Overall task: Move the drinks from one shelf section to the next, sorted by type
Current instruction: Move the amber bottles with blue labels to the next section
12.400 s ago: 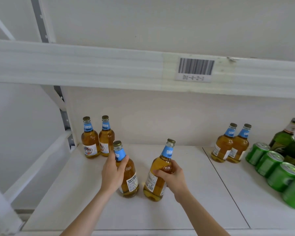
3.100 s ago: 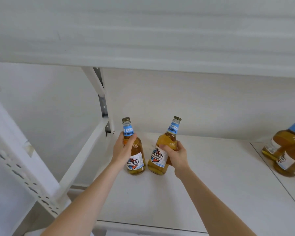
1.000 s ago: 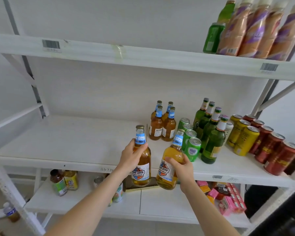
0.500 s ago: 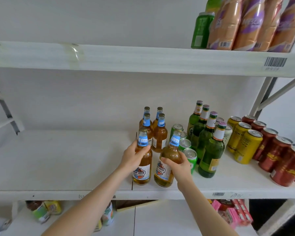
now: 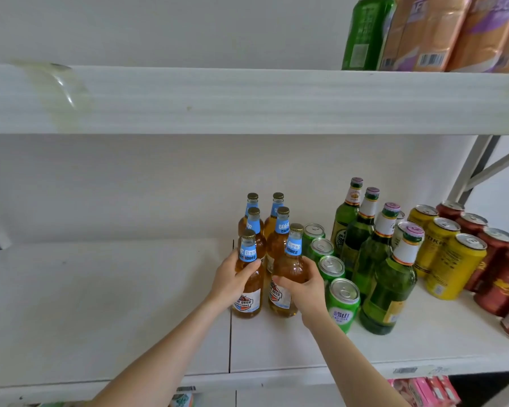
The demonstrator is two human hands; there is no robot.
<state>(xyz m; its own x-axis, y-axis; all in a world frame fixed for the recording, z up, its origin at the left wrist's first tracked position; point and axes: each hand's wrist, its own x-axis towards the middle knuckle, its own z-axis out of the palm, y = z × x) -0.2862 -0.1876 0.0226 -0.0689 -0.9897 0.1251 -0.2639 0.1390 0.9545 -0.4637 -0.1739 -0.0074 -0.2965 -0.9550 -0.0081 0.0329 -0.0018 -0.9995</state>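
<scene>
The white middle shelf (image 5: 106, 312) is carrying all the drinks on its right section, past a seam in the board. Six amber bottles (image 5: 277, 242) are standing upright in two columns just right of that seam. Beside them, four green cans (image 5: 342, 304) are sitting in a row running front to back. Four green glass bottles (image 5: 390, 292) are standing next, then yellow cans (image 5: 453, 268) and red cans (image 5: 503, 277) at the far right. The upper shelf (image 5: 247, 101) is bearing a green bottle (image 5: 365, 33) and orange-and-purple bottles (image 5: 453, 30).
</scene>
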